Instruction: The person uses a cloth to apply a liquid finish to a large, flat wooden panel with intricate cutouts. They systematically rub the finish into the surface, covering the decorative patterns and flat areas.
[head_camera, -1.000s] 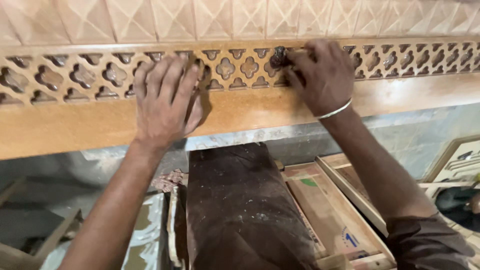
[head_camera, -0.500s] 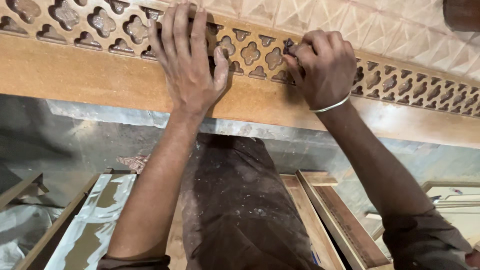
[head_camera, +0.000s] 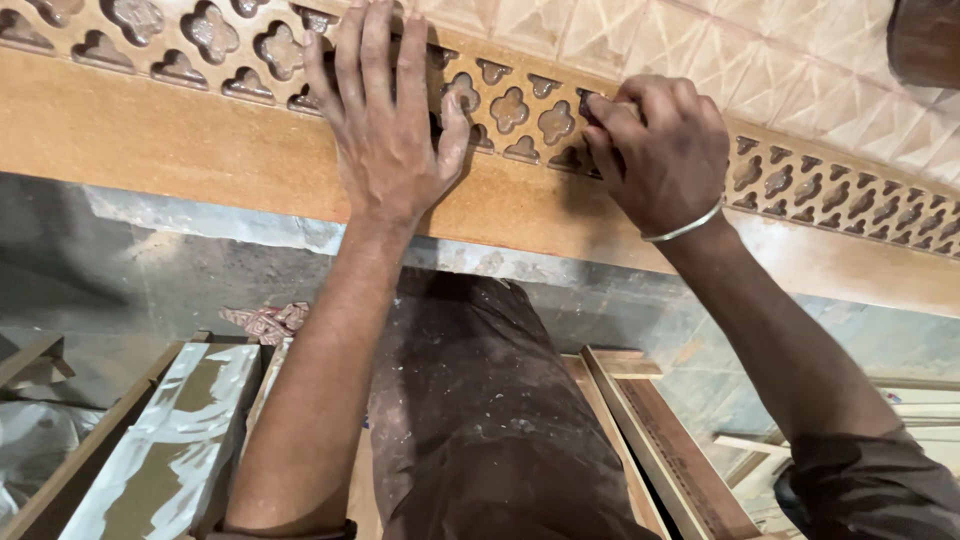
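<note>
On top of the carved fretwork panel (head_camera: 250, 60), left hand (head_camera: 385, 130) lies flat, fingers spread, palm pressing down, grasping nothing; looks like it steadies the board. Right hand (head_camera: 655, 150) is clenched, fingertips curled into one of the quatrefoil cutouts, likely around a small scrap of abrasive, though what it grips is hidden. Silver bangle (head_camera: 685, 225) on that wrist. Panel runs diagonally across the workbench edge, tilting down to the right. Below: dusty brown trousers (head_camera: 480, 430) and wooden frames (head_camera: 650, 420) stacked on the floor.

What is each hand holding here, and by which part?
The left hand holds nothing; it lies flat on the carved wooden panel. The right hand is curled at the fretwork; whether it grips something cannot be told.
</note>
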